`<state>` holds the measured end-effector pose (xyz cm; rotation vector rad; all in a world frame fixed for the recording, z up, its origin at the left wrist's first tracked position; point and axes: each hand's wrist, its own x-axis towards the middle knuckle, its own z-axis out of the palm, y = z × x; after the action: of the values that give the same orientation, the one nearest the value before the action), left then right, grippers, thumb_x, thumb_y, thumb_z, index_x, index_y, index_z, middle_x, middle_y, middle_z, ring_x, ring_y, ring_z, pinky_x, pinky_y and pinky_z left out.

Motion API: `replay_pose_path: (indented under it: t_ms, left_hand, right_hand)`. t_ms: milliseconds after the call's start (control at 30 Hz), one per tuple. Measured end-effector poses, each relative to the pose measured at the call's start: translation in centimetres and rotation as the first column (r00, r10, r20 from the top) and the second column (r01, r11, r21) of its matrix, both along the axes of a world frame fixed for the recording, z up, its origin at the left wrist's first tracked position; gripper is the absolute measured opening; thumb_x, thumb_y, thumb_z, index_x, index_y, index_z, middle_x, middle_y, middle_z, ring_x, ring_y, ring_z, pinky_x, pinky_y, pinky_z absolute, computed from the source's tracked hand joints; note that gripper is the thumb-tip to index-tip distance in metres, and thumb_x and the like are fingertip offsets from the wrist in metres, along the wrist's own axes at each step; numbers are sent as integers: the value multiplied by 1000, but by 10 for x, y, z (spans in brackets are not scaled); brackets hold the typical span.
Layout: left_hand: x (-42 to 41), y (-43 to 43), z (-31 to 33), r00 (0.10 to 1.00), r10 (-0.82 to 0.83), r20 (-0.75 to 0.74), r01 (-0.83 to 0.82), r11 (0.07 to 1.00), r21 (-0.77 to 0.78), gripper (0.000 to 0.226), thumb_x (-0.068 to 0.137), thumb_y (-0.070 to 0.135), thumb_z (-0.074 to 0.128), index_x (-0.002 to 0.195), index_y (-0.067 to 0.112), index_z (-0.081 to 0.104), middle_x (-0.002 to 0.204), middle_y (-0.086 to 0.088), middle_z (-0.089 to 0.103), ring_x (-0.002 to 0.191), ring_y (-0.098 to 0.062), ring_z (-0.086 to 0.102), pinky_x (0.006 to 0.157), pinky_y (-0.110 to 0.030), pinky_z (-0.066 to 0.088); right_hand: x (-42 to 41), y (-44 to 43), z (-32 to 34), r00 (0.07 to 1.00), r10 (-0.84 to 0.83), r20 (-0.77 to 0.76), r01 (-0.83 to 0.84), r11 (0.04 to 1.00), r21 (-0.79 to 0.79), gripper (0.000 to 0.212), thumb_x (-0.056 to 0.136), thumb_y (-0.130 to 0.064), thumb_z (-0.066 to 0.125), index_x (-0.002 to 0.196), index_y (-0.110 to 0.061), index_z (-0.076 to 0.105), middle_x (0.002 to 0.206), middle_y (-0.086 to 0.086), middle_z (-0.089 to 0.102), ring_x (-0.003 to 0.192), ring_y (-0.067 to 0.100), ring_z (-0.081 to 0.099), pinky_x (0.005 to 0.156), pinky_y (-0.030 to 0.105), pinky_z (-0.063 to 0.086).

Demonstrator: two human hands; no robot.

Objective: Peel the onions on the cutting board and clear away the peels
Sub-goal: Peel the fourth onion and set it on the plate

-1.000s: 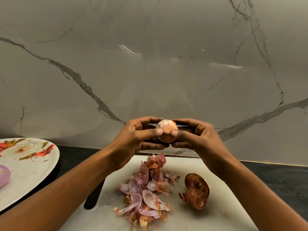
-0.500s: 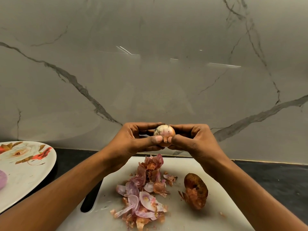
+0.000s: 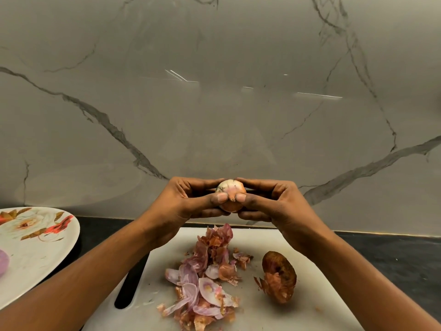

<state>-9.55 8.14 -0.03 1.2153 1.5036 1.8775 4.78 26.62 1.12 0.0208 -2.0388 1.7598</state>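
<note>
A dark bench [image 3: 393, 254] runs along the foot of the wall. A white cutting board [image 3: 317, 306] lies flat on it in the middle, with a handle slot at its left edge. A flowered plate [image 3: 35, 259] sits on the bench to the board's left.

The onion [image 3: 229, 188] rolls in the grip
Its pale end now faces up; both thumbs close in, side by side.

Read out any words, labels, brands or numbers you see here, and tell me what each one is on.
None: no word, number or sign shows anywhere.
The plate bears only a painted flower pattern; the cutting board, the marble wall and the held onion carry no print.
</note>
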Motion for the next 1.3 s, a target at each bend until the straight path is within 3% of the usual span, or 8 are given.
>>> replay_pose_path:
  t_ms: [333,467,633,733,933,1067,1200,1300]
  left_hand:
    - [-3,-2,1,999,13,-48,-13,1000,2,43,81,8,78,124,5,74,113,-16,79,104,-35,78,83,-35,66]
    - [-3,-2,-1,995,34,-96,-33,999,8,43,81,8,78,124,6,75,111,-14,80,103,-33,78,83,-34,65]
    - [-2,-1,0,990,48,-131,-45,999,30,43,79,14,79,121,9,75,110,-12,81,101,-32,78,82,-32,65]
    - [-2,-1,-2,983,58,-174,-57,998,13,44,79,16,80,122,7,75,109,-11,81,100,-30,78,81,-34,65]
    - [-2,-2,-1,965,63,-253,-60,998,20,40,81,13,80,120,6,76,108,-10,81,99,-30,79,84,-41,66]
    - [-1,-3,1,963,50,-264,-47,999,19,35,83,11,78,118,4,77,107,-11,81,98,-30,79,81,-38,66]
    - [-2,-3,2,935,182,-305,-160,982,96,20,86,14,76,95,-3,81,85,-17,80,76,-34,79,66,-37,67]
    - [-5,-4,3,922,181,-344,-174,983,50,20,88,16,76,97,-1,82,86,-15,81,77,-33,80,68,-41,67]
  right_hand:
    - [3,-1,-3,998,23,-57,-17,995,99,36,87,-9,75,123,-13,76,114,5,81,100,28,80,76,34,66]
    - [1,-2,-5,998,16,-66,-7,990,137,31,83,-12,76,114,-11,81,128,-6,76,106,26,78,78,33,66]
    - [0,-1,-4,998,-30,-57,35,995,89,27,84,-9,79,110,-6,74,120,3,78,99,32,79,78,39,67]
    - [0,1,-3,1000,13,4,-14,1000,5,42,86,-6,79,125,-13,65,124,8,76,103,35,78,83,44,66]
    - [0,-1,-2,992,72,104,-66,996,-51,41,89,-15,75,130,-14,71,120,9,79,111,31,76,96,40,63]
    - [1,-2,0,989,73,126,-67,997,-49,41,86,-14,78,127,-12,73,118,10,79,111,31,76,94,39,64]
    - [3,-10,-3,976,149,160,-146,989,-30,36,88,-13,78,123,-5,75,115,14,79,107,33,77,86,34,66]
    - [3,-14,-4,978,125,164,-125,992,-12,36,87,-14,79,121,-5,77,113,15,80,103,32,78,81,31,66]
